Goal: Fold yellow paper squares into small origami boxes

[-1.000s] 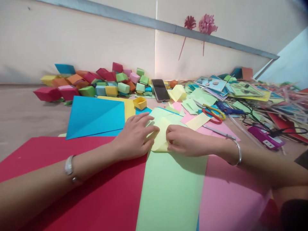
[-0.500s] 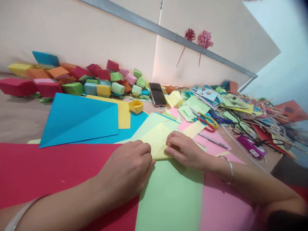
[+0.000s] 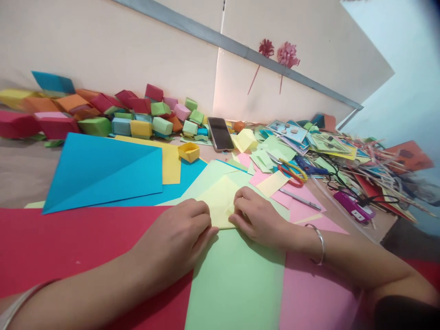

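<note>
A pale yellow paper [image 3: 220, 197] lies folded between my hands, on top of light green sheets [image 3: 237, 284]. My left hand [image 3: 185, 233] is closed at the paper's left lower corner, thumb and fingers pressed together. At the right side, my right hand [image 3: 256, 215] pinches a small turned-up flap of the same paper. A red sheet [image 3: 89, 243] lies under my left forearm, and a pink sheet [image 3: 309, 288] is under the right one. Behind my left hand are a folded blue sheet [image 3: 110, 169] and a small open yellow paper box [image 3: 189, 152].
Folded paper boxes [image 3: 94, 126] line the wall at the back left. A phone [image 3: 220, 134] leans near the middle. To the right are scissors [image 3: 292, 172], a grey pen [image 3: 300, 199], a blue glue gun [image 3: 309, 166], a purple power strip [image 3: 354, 206] and piled cards and sticks.
The view has shifted slightly, so most things appear a little further left. A small flap of the yellow paper now stands up at my right fingertips.
</note>
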`<state>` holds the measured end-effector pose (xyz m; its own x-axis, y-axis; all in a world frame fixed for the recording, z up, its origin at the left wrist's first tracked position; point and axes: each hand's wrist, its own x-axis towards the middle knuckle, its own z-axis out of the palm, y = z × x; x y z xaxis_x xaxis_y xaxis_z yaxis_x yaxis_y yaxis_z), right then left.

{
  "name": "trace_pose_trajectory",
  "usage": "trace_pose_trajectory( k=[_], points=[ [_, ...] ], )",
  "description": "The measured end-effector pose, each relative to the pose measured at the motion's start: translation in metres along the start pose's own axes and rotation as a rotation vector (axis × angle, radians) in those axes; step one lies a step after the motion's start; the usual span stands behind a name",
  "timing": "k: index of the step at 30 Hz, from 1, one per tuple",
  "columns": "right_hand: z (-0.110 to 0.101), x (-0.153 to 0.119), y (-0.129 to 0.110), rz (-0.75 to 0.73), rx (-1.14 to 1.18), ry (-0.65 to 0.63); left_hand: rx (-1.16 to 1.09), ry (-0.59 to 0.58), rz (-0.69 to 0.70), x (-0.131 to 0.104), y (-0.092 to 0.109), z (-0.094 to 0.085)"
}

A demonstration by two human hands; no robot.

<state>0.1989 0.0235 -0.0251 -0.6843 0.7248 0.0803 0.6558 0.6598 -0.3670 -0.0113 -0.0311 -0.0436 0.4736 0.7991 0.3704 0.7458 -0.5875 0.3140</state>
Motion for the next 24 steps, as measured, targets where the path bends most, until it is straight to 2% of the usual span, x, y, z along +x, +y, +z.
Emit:
trace_pose_trajectory(
  k=[8,24],
  points=[
    [-0.001,0.001,-0.002,0.028,-0.002,-0.008,-0.001,-0.033,-0.102,0.010,-0.003,0.002],
    [0.000,0.003,0.000,0.007,-0.004,-0.005,0.026,-0.108,-0.097,0.012,-0.002,0.001]
  ],
)
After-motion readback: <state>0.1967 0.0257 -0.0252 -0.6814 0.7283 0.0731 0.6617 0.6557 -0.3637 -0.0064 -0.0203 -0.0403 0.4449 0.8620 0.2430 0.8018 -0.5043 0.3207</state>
